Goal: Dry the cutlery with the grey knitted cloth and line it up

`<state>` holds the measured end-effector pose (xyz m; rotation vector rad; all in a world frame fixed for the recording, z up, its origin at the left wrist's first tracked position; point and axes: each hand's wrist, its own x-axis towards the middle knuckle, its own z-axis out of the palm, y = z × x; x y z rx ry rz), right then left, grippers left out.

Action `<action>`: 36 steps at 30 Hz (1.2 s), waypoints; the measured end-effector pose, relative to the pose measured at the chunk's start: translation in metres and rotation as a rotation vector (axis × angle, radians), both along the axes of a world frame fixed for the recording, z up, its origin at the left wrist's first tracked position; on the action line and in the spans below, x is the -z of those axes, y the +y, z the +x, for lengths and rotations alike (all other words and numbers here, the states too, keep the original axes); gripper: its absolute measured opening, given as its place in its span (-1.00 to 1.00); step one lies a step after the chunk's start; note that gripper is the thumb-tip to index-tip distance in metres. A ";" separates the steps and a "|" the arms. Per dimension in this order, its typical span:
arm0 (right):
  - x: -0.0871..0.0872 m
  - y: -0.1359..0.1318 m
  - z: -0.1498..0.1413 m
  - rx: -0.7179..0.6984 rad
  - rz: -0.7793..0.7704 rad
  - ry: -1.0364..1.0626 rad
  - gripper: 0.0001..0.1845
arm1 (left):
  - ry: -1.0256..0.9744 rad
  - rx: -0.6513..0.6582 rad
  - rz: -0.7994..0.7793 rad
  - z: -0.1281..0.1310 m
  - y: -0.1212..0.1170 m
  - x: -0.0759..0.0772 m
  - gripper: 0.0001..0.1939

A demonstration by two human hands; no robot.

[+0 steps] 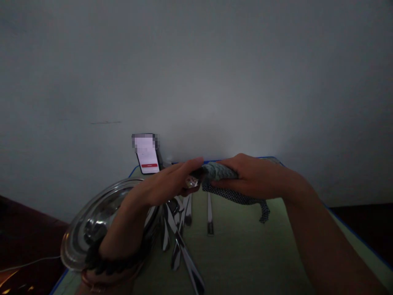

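Observation:
Both hands meet above the table in the middle of the head view. My right hand (254,174) is closed around a grey checked cloth (221,172), and a loose strip of it hangs below the fingers. My left hand (172,180) is closed on a small shiny metal piece (192,182), whose kind is mostly hidden by the fingers. Its dark side reaches toward the cloth's folded edge. Beneath the hands lies a pile of metal cutlery (181,233), with long handles crossing each other. One separate piece of cutlery (210,215) lies to the right of the pile.
A large shiny metal bowl (73,241) stands at the left, partly behind my left forearm. A lit phone (147,153) leans against the grey wall (196,82) at the back. The light green table (251,254) has a blue edge. A white cable (30,263) runs at far left.

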<state>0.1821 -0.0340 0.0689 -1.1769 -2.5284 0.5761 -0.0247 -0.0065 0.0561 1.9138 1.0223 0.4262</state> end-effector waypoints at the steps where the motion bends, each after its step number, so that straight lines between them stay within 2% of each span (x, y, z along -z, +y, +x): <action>1: 0.001 0.000 -0.001 -0.004 0.005 0.000 -0.75 | 0.036 0.022 0.004 0.001 0.000 0.000 -0.55; 3: 0.002 0.002 -0.003 -0.016 0.008 0.004 -0.74 | 0.067 0.053 -0.003 0.002 0.000 0.000 -0.43; 5: 0.004 0.003 -0.003 -0.020 0.010 0.009 -0.74 | 0.052 0.045 -0.005 0.004 0.000 0.001 -0.40; 9: 0.008 0.006 0.000 -0.014 -0.004 0.007 -0.74 | 0.011 -0.007 0.061 0.001 0.003 0.005 -0.65; 12: 0.010 0.008 0.008 0.003 -0.044 0.006 -0.73 | -0.044 -0.043 0.002 -0.007 0.009 0.009 -0.70; 16: 0.013 0.012 0.020 0.054 -0.070 0.007 -0.65 | -0.151 -0.231 -0.136 -0.018 0.018 0.014 -0.74; 19: 0.015 0.014 0.024 0.082 -0.066 -0.001 -0.63 | -0.173 -0.320 -0.135 -0.023 0.022 0.017 -0.74; 23: 0.015 0.013 0.020 0.085 -0.037 0.002 -0.70 | -0.215 -0.291 -0.062 -0.022 0.022 0.019 -0.75; 28: 0.013 0.011 0.008 0.049 0.038 0.041 -0.76 | -0.257 -0.211 -0.028 -0.014 0.013 0.011 -0.79; 34: 0.013 0.013 0.010 0.047 0.007 0.073 -0.73 | -0.249 -0.258 -0.039 -0.023 0.015 0.008 -0.74; 36: 0.014 0.014 0.017 0.088 -0.008 0.077 -0.68 | -0.260 -0.318 0.047 -0.027 0.016 0.008 -0.70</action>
